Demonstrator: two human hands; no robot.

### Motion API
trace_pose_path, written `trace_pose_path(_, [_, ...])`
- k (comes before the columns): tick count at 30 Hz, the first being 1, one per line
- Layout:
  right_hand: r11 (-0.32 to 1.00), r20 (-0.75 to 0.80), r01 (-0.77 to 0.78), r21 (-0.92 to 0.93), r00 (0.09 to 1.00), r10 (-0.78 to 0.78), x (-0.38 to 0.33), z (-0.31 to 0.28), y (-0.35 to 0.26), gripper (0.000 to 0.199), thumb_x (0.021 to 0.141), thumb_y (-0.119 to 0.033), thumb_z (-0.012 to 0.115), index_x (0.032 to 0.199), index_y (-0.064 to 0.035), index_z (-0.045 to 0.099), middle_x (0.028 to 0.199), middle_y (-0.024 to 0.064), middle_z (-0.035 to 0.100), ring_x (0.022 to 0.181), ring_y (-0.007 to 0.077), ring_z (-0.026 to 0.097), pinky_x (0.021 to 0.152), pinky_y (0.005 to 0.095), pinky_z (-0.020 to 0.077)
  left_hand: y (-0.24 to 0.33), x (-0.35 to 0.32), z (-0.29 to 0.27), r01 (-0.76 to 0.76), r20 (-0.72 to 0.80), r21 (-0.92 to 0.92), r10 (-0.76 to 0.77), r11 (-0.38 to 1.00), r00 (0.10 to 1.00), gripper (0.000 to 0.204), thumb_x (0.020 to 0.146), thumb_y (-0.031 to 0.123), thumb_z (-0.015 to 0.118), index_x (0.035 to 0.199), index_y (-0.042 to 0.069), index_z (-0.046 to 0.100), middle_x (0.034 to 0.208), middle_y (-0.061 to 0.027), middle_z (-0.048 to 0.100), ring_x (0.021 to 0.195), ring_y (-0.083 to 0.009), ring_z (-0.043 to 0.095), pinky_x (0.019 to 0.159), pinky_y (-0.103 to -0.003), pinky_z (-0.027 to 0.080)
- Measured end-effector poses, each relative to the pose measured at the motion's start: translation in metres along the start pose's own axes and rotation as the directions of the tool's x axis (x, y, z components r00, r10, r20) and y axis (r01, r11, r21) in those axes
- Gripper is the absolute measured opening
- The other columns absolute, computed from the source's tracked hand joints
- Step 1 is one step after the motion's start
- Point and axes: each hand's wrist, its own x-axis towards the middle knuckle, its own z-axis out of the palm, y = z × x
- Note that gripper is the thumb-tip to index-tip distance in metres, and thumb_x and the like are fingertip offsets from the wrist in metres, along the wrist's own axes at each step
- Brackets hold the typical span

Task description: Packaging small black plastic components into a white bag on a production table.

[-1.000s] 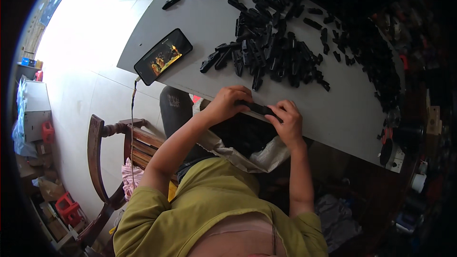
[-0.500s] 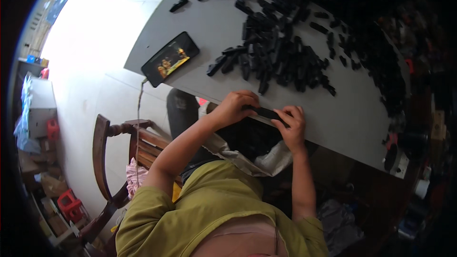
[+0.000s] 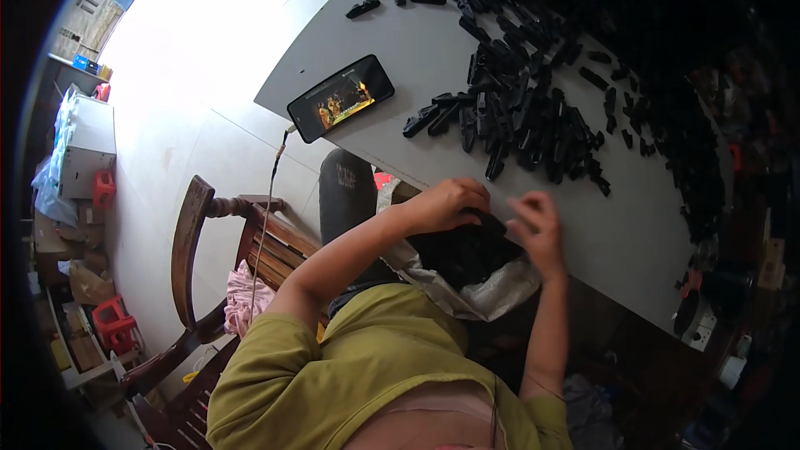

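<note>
Left hand (image 3: 452,202): curled, contents indeterminable. Right hand (image 3: 538,229): released. Many elongated black parts (image 3: 527,121) beyond both hands apparently await handling; completed quantity in the sack (image 3: 502,293) below: unclear.

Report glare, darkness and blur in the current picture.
Head view: glare bleaches the floor at upper left; head view: the upper right sinks to near black, hiding detail; head view: the right hand is blurred, while the phone looks sharper.

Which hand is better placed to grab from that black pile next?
Probably the right grip: though blurred, it looks open and empty, facing the pile. The left grip curls near the open sack; whether it holds anything, I can't tell.
</note>
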Motion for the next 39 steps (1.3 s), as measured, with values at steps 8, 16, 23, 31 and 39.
trace_pose_path(8, [0.764, -0.627, -0.267, -0.588, 0.747, -0.222, 0.009, -0.085, 0.1, 0.034, 0.088, -0.013, 0.063, 0.121, -0.007, 0.058, 0.111, 0.0102, 0.053, 0.097, 0.0257, 0.056, 0.082, 0.0354, 0.0484, 0.016, 0.03, 0.01, 0.107, -0.283, 0.471, 0.035, 0.876, 0.958, 0.034, 0.076, 0.018, 0.069, 0.107, 0.01, 0.059, 0.098, -0.0077, 0.053, 0.091, -0.0272, 0.054, 0.075, -0.036, 0.047])
trace_pose_path(16, [0.95, -0.535, -0.162, 0.267, 0.795, 0.286, -0.016, -0.072, 0.103, 0.024, 0.082, -0.006, 0.069, 0.104, -0.0002, 0.06, 0.099, 0.0079, 0.058, 0.077, 0.019, 0.058, 0.072, 0.0297, 0.0496, 0.0, 0.02, 0.013, 0.186, -0.325, 0.258, -0.096, 0.948, 0.941, 0.026, 0.076, 0.01, 0.067, 0.098, 0.006, 0.053, 0.096, -0.0129, 0.054, 0.09, -0.0334, 0.055, 0.077, -0.04, 0.047])
trace_pose_path(23, [0.908, -0.47, -0.167, -0.384, 0.882, -0.037, -0.022, -0.026, 0.029, 0.019, 0.075, -0.006, 0.073, 0.091, -0.0016, 0.063, 0.091, 0.008, 0.059, 0.086, 0.0237, 0.058, 0.076, 0.0338, 0.0485, 0.004, -0.006, -0.001, 0.073, -0.258, 0.191, -0.022, 0.979, 0.966, 0.034, 0.077, 0.008, 0.068, 0.109, 0.006, 0.06, 0.105, -0.013, 0.059, 0.098, -0.0335, 0.057, 0.085, -0.04, 0.047])
trace_pose_path(31, [0.932, -0.228, 0.12, -0.341, 0.952, -0.206, 0.003, 0.017, -0.011, 0.028, 0.067, -0.004, 0.076, 0.094, -0.0018, 0.068, 0.093, 0.01, 0.06, 0.086, 0.0274, 0.056, 0.078, 0.035, 0.046, -0.001, 0.0, -0.003, 0.005, -0.136, 0.216, 0.025, 0.976, 0.99, 0.028, 0.073, 0.007, 0.07, 0.1, 0.005, 0.065, 0.102, -0.0111, 0.061, 0.096, -0.0297, 0.057, 0.084, -0.038, 0.047])
trace_pose_path(39, [0.956, -0.135, 0.126, -0.265, 0.977, -0.166, 0.0, 0.009, 0.001, 0.028, 0.065, -0.009, 0.078, 0.091, -0.0023, 0.07, 0.079, 0.0056, 0.063, 0.082, 0.0242, 0.056, 0.077, 0.0364, 0.043, -0.003, 0.005, -0.006, 0.007, -0.099, 0.126, 0.005, 0.992, 0.995, 0.026, 0.07, 0.004, 0.071, 0.096, 0.002, 0.068, 0.096, -0.0109, 0.062, 0.091, -0.0292, 0.058, 0.081, -0.037, 0.048])
